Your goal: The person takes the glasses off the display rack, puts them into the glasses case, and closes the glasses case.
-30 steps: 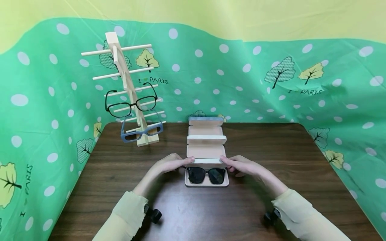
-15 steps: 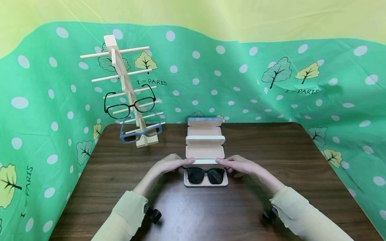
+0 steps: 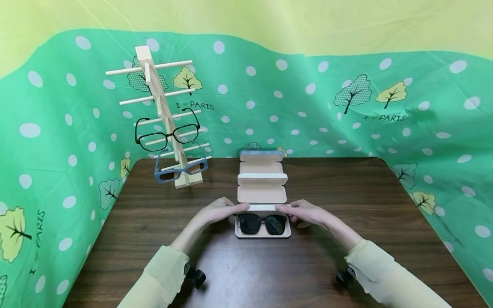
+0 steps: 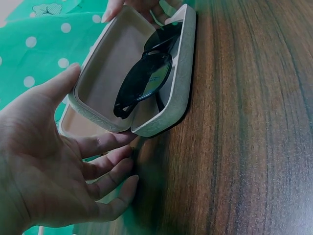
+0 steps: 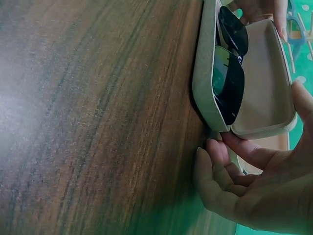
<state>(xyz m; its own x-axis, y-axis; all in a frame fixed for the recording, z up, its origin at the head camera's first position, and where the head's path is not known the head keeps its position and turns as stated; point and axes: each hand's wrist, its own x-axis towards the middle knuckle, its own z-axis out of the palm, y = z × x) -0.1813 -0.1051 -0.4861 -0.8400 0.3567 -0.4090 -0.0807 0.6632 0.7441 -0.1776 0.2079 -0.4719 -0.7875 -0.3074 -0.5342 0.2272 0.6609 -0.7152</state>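
Note:
Black sunglasses (image 3: pixel 263 224) lie in the bottom of the nearest glasses case (image 3: pixel 263 235), whose lid (image 3: pixel 263 207) stands raised behind them. My left hand (image 3: pixel 217 210) pinches the lid's left end, the thumb on its upper edge and the index finger low by the hinge. At the right end, my right hand (image 3: pixel 310 211) holds the lid the same way. The pale lining (image 4: pixel 115 63) and the sunglasses' dark lenses show in the left wrist view. From the other side, the right wrist view shows the case wall (image 5: pixel 205 83) resting on the wooden table.
Two more opened cases, a middle one (image 3: pixel 262 193) and a far one (image 3: pixel 261 167), stand in line behind. A wooden glasses rack (image 3: pixel 165 115) at the back left bears black-framed glasses (image 3: pixel 153 134) and blue-framed glasses (image 3: pixel 165 176). A green patterned cloth (image 3: pixel 300 98) hangs behind the table (image 3: pixel 346 188).
The lid of the nearest case has tilted slightly forward over the sunglasses, both thumbs moving with it. The right thumb sits a little further inward. The sunglasses stay in place.

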